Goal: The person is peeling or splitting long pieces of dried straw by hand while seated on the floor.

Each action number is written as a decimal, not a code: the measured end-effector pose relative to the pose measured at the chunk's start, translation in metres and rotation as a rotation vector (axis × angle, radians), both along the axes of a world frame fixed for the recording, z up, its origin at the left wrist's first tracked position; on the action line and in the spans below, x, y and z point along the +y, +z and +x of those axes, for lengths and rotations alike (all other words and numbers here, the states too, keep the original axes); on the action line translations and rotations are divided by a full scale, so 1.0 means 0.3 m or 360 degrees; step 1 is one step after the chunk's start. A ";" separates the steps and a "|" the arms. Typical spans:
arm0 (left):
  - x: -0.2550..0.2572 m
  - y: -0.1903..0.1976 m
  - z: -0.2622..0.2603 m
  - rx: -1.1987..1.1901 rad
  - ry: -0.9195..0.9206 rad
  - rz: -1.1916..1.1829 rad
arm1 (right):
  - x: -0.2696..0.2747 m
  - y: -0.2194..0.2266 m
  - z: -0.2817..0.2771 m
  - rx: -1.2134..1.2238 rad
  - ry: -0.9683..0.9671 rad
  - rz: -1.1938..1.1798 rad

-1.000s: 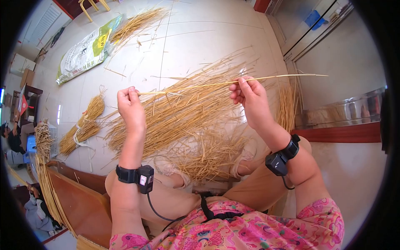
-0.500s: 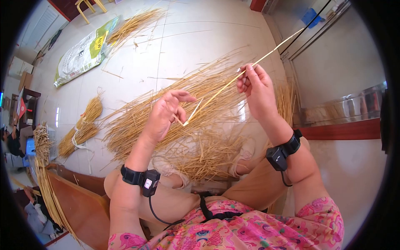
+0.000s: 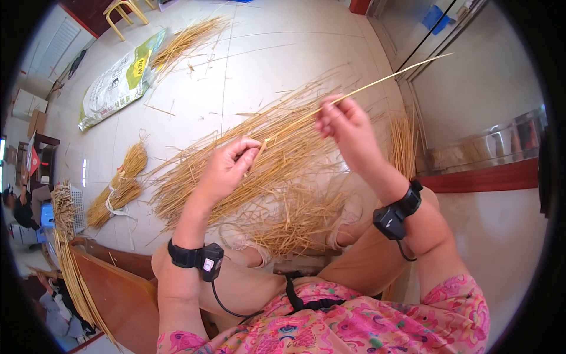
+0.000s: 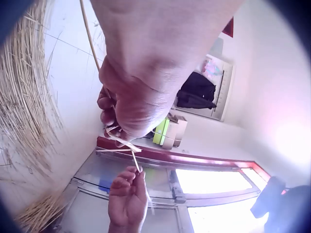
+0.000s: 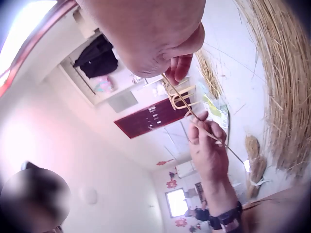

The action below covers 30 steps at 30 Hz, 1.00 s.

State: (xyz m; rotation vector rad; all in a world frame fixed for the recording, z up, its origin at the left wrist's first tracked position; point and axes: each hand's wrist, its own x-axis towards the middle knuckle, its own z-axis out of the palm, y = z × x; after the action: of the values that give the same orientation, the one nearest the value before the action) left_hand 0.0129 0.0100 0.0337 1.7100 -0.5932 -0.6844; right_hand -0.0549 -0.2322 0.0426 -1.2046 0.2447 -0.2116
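Observation:
A long, thin straw stalk stretches between both hands, its free end reaching up to the right past the right hand. My left hand pinches its lower end between curled fingers and thumb. In the left wrist view, the stalk is bent beside the left fingertips, with pale split strips sticking out. Farther along, my right hand pinches the stalk between thumb and fingers. Below both hands a wide pile of straw lies on the floor.
Short straw scraps lie between the person's feet. A tied straw bundle and a printed sack are at left. More straw stands by the metal-framed door. A wooden board is beside the left leg.
My left hand has moved right and down, closer to the right hand. Its fingers were spread beside the bent stalk half a second ago and now pinch it. The free end swung up, then partly down.

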 end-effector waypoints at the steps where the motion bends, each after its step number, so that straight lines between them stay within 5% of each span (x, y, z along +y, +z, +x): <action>1: -0.011 -0.028 -0.005 -0.0064 -0.0018 0.0049 | 0.027 -0.012 -0.007 0.0046 0.0124 -0.0080; 3: -0.032 -0.066 -0.017 -0.0124 -0.0069 0.0098 | 0.079 -0.037 -0.026 0.0138 0.0371 -0.0235; 9: -0.072 -0.063 -0.069 0.0074 0.0078 0.0119 | 0.138 -0.118 -0.048 0.0280 0.0471 -0.0234; 19: -0.095 -0.077 -0.081 -0.0811 0.0162 -0.0126 | 0.167 -0.138 -0.071 0.0321 0.0569 -0.0131; 27: -0.068 -0.069 -0.049 -0.1120 0.0265 0.0077 | 0.115 -0.117 -0.049 0.0500 0.0138 -0.0085; 30: 0.024 -0.071 0.047 -0.1063 0.0326 0.0736 | 0.060 -0.122 -0.025 0.0512 -0.0029 -0.0163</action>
State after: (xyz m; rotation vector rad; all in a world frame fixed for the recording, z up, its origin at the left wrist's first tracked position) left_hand 0.0271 0.0172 0.0125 2.4180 -0.7341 -0.0806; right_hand -0.0623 -0.2141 0.0062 -1.3366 0.5305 -0.0446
